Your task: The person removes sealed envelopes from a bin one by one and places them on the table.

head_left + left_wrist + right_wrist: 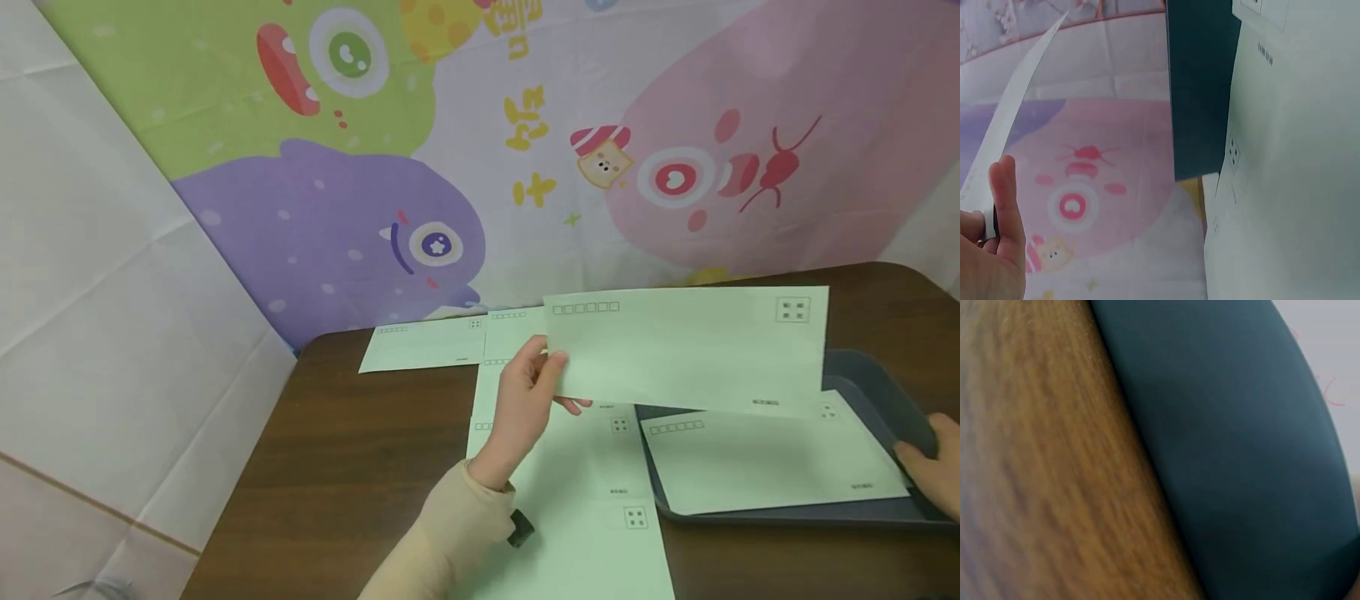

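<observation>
My left hand (521, 404) pinches the left end of a pale green envelope (690, 354) between thumb and fingers. That envelope is raised above the table, its printed face with postcode boxes and stamp square turned toward me. In the left wrist view the raised envelope (1013, 94) appears nearly edge-on and slightly bowed. Below it, another envelope (772, 471) lies in a dark grey tray (862, 371). At the tray's right side, my right hand (936, 462) grips the rim with the thumb over the edge. The right wrist view is mostly the tray's outer wall (1222, 437).
Several overlapping envelopes (577, 550) run in a column left of the tray. One more envelope (423, 343) lies at the far edge of the brown wooden table (352, 467). A cartoon-printed cloth (555, 242) hangs behind the table.
</observation>
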Demonstrator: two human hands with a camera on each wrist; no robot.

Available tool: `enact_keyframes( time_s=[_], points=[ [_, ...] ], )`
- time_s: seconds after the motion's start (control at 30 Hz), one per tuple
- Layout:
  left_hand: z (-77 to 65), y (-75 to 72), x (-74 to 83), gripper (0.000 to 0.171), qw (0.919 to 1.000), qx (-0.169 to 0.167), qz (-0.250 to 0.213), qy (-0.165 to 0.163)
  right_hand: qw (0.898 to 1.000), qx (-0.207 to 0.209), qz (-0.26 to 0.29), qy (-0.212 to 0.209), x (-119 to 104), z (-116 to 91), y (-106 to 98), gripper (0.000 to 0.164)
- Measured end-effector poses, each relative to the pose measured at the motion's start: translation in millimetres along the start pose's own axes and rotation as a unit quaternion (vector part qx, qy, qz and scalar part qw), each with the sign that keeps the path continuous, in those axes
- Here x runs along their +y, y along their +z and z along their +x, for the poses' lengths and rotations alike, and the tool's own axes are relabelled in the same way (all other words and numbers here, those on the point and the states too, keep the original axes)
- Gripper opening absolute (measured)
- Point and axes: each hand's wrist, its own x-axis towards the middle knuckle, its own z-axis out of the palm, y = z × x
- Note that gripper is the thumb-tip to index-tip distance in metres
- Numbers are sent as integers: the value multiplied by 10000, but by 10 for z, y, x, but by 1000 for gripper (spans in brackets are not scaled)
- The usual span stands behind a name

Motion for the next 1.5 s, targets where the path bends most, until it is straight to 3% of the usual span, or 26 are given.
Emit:
enact_keyframes(
  time_s=[0.1, 0.33, 0.83, 1.17, 1.5],
  points=[
    [12, -85, -13, 16, 9993, 195, -214, -247, 10000, -26, 57, -2, 0, -12, 11, 30],
    [68, -379, -322, 20, 9920, 966, -673, -466, 9999, -78, 112, 2, -6, -7, 23, 31],
    [-38, -958, -463, 27, 9591, 2315, -1035, -1258, 9998, 28, 117, -186, 15, -19, 5, 28],
    [-53, -1232, -443, 32, 9549, 2532, -1007, -1177, 9999, 74, 14, -67, -17, -35, -20, 29],
    [-84, -1670, -364, 35, 9468, 2588, -1011, -1625, 9998, -40, -157, 73, 40, -23, 5, 32]
  ],
)
